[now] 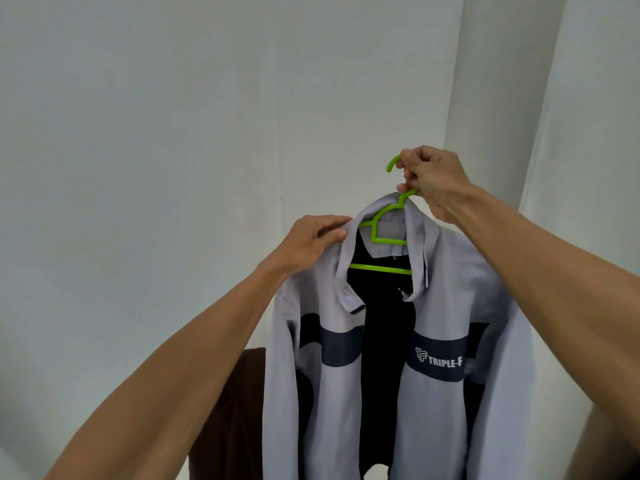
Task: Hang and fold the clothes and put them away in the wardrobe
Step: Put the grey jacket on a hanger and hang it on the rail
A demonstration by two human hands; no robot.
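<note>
Trouble, from where I stand, would begin at the hook. From the head camera, the only view there is, the right hand (pixel 431 181) has its grip pinched shut on the neck of the green hanger (pixel 382 233), just under the curved hook, and carries the whole weight of the grey jacket (pixel 440 299) up in the air before a bare white wall (pixel 138 133). The left hand (pixel 311 239) has its grip pressed together on the fabric at the jacket's shoulder, right beside the collar, apparently settling it on the hanger's arm. The jacket hangs open, dark lining showing down the middle, with a dark band and white lettering across the chest. I judge the hanging step almost finished; the wardrobe itself is nowhere to be seen from here. The risks look plain enough: with the front unfastened, a tug on one shoulder could drag the opposite side off the slim hanger arm and let the jacket slide to the floor. The pinch on that thin plastic neck is small for such a load, so a quick swing could twist the hanger out of the fingers. Something brown (pixel 235 410) hangs or leans just behind the jacket's lower edge, and the hem might brush or snag on it.
</note>
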